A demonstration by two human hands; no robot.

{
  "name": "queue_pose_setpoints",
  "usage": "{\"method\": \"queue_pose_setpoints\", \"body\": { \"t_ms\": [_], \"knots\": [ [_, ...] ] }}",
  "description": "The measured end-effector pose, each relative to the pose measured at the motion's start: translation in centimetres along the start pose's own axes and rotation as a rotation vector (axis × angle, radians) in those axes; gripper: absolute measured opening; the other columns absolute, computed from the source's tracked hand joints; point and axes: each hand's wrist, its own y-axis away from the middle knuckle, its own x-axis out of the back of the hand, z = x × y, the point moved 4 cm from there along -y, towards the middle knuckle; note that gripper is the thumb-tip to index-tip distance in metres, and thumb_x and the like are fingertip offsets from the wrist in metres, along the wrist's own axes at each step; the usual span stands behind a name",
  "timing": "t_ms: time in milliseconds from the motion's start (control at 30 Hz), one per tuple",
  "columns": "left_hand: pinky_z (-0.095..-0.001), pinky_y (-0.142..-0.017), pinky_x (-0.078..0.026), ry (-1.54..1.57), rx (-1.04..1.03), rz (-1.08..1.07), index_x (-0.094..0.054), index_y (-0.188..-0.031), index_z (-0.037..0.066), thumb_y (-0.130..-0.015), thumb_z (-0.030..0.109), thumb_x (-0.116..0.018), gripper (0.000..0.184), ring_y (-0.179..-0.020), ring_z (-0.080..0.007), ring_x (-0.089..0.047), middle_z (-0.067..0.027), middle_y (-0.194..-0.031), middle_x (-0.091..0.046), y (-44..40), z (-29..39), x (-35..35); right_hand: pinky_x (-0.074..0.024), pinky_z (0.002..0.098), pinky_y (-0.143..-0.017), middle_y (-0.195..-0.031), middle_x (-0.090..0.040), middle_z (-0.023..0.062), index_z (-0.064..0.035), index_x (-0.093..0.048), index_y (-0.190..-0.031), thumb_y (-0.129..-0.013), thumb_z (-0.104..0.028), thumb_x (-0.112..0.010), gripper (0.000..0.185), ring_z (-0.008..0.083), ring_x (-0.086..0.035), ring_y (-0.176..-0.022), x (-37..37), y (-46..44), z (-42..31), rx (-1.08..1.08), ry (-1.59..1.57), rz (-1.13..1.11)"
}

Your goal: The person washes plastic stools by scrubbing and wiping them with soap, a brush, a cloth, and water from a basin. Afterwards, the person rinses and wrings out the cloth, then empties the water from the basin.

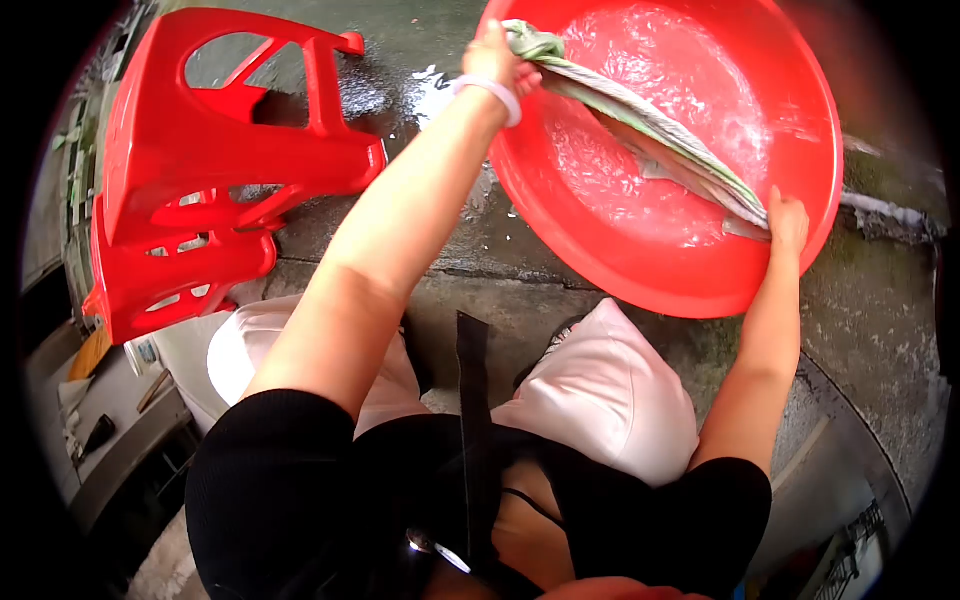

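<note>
A green and white striped cloth, probably a towel (650, 123), is stretched on a slant across a large red basin (640, 280) with water (610, 180) in it. My left hand (495, 65) grips the bunched upper end of the towel at the basin's left rim. At the lower right, my right hand (788, 218) is closed on the other end, inside the basin near its right wall. Between my hands the towel is pulled long and narrow, its middle hanging over the water. A pale band circles my left wrist.
Red plastic stools (150, 150) stand at the left, close to my left arm. The concrete floor (450, 240) is wet around the basin. My knees (610, 400) are just below the basin's near edge. A grey ledge with small items (100, 430) is at the lower left.
</note>
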Motion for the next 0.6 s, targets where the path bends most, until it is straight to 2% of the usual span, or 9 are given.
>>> {"method": "queue_pose_setpoints", "body": {
  "t_ms": [67, 167, 233, 267, 300, 367, 467, 533, 600],
  "knots": [
    [-0.0342, -0.059, -0.05, -0.011, -0.11, 0.063, -0.038, -0.124, 0.004, -0.09, 0.04, -0.051, 0.051, -0.074, -0.0194, -0.054, -0.0126, -0.1, -0.055, 1.9, 0.5, -0.7, -0.0455, 0.0448, -0.089, -0.114, -0.06, 0.0199, -0.0066, -0.064, -0.108, -0.084, -0.043, -0.048, 0.046, 0.0354, -0.058, -0.105, -0.9, -0.2, -0.5, 0.017, 0.22, -0.043],
    [-0.0383, -0.078, -0.049, -0.154, -0.198, -0.122, -0.018, -0.139, 0.008, -0.088, 0.027, -0.057, 0.067, -0.109, -0.0246, -0.045, -0.0124, -0.131, -0.039, 3.0, -0.2, -1.4, -0.0175, 0.0547, -0.107, -0.148, -0.025, 0.0105, -0.0158, -0.046, -0.132, -0.077, -0.028, -0.05, 0.057, 0.0217, -0.015, -0.139, -5.1, 1.7, -7.3, 0.318, 0.337, 0.042],
    [-0.0344, -0.071, -0.049, -0.16, -0.106, -0.17, -0.025, -0.137, 0.005, -0.088, 0.024, -0.057, 0.061, -0.096, -0.0208, -0.054, -0.0106, -0.118, -0.051, 3.7, -2.7, -1.3, -0.023, 0.0436, -0.109, -0.143, -0.033, 0.0158, -0.0056, -0.041, -0.134, -0.074, -0.021, -0.054, 0.064, 0.0272, -0.027, -0.135, -10.0, 2.8, -13.5, 0.552, 0.018, -0.058],
    [-0.0326, -0.068, -0.049, -0.165, -0.008, -0.259, -0.028, -0.136, 0.004, -0.088, 0.021, -0.056, 0.058, -0.09, -0.0188, -0.057, -0.0099, -0.112, -0.055, 4.1, -4.1, -1.1, -0.0356, 0.0476, -0.098, -0.12, -0.052, 0.0178, -0.002, -0.053, -0.117, -0.071, -0.019, -0.06, 0.049, 0.0294, -0.046, -0.117, -12.4, 5.5, -16.2, 0.574, 0.009, -0.088],
    [-0.0308, -0.065, -0.048, -0.165, 0.01, -0.238, -0.031, -0.134, 0.003, -0.088, 0.02, -0.056, 0.055, -0.084, -0.0172, -0.058, -0.0094, -0.106, -0.057, 5.3, -5.0, -1.0, -0.0367, 0.048, -0.096, -0.115, -0.055, 0.0185, -0.0015, -0.055, -0.113, -0.069, -0.02, -0.065, 0.049, 0.0302, -0.049, -0.114, -12.0, 9.5, -18.7, 0.664, -0.023, -0.006],
    [-0.0278, -0.061, -0.048, -0.286, -0.008, -0.218, -0.035, -0.131, 0.002, -0.088, 0.017, -0.056, 0.05, -0.078, -0.0156, -0.06, -0.0103, -0.1, -0.06, 7.8, -6.4, -1.2, -0.0409, 0.044, -0.093, -0.111, -0.058, 0.021, -0.0001, -0.056, -0.113, -0.07, -0.018, -0.066, 0.047, 0.0315, -0.054, -0.11, -11.2, 13.2, -20.9, 0.946, 0.019, -0.339],
    [-0.0311, -0.067, -0.05, -0.294, 0.145, -0.302, -0.035, -0.131, 0.003, -0.089, 0.02, -0.056, 0.05, -0.086, -0.0196, -0.06, -0.013, -0.105, -0.058, 9.1, -8.9, -0.9, -0.046, 0.0401, -0.085, -0.1, -0.062, 0.0241, -0.0005, -0.056, -0.111, -0.07, -0.019, -0.067, 0.046, 0.0344, -0.059, -0.099, -12.5, 10.2, -18.8, 0.854, -0.336, -0.602],
    [-0.0389, -0.075, -0.05, -0.163, 0.365, -0.277, -0.035, -0.132, 0.004, -0.089, 0.026, -0.056, 0.052, -0.096, -0.0261, -0.057, -0.0175, -0.116, -0.052, 8.7, -10.6, -0.6, -0.0479, 0.0402, -0.08, -0.096, -0.064, 0.0217, -0.0048, -0.062, -0.104, -0.071, -0.017, -0.068, 0.035, 0.0349, -0.062, -0.092, -12.2, 6.7, -16.8, 0.525, -0.383, -0.401],
    [-0.0468, -0.081, -0.048, -0.053, 0.556, -0.241, -0.035, -0.131, 0.005, -0.089, 0.032, -0.056, 0.054, -0.104, -0.0327, -0.053, -0.021, -0.125, -0.044, 8.6, -11.8, -1.3, -0.0486, 0.041, -0.077, -0.093, -0.064, 0.0229, -0.0017, -0.06, -0.103, -0.072, -0.016, -0.068, 0.036, 0.0342, -0.063, -0.088, -6.6, 6.5, -16.7, 0.528, -0.245, -0.344]
  ]
}}
